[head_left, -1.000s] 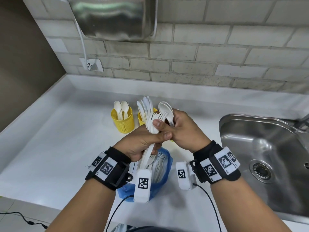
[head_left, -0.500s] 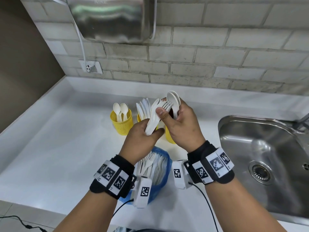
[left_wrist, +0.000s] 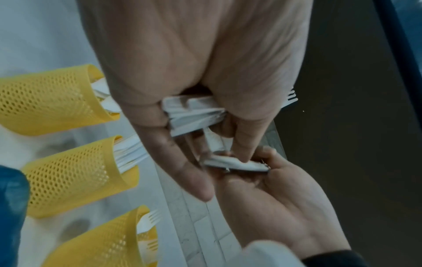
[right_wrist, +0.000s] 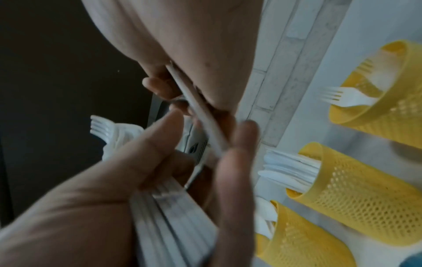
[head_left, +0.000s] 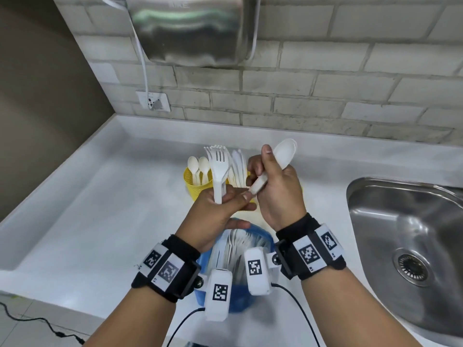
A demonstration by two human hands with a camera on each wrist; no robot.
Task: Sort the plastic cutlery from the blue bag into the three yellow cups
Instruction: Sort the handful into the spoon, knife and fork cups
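Note:
My left hand (head_left: 231, 200) grips a bundle of white plastic forks (head_left: 220, 169) by the handles, tines up. My right hand (head_left: 261, 177) holds a stack of white spoons (head_left: 284, 152), tilted to the right, its handle ends touching the left thumb. Behind the hands stand the yellow mesh cups: the left cup (head_left: 196, 185) holds spoons, the middle cup (left_wrist: 75, 177) holds knives (head_left: 238, 169), and the right cup (left_wrist: 107, 240) holds forks. In the head view my right hand hides the right cup. The blue bag (head_left: 236, 300) lies below my wrists with more white cutlery in it.
A steel sink (head_left: 411, 221) is set into the white counter (head_left: 100, 209) at the right. A metal hand dryer (head_left: 190, 28) hangs on the brick wall, its cord running to a socket (head_left: 153, 101). A black cable (head_left: 37, 244) trails off the front left.
Both hands rose over the cups. The right hand drew the spoons out of the mixed bundle to the right, leaving the forks upright in the left hand.

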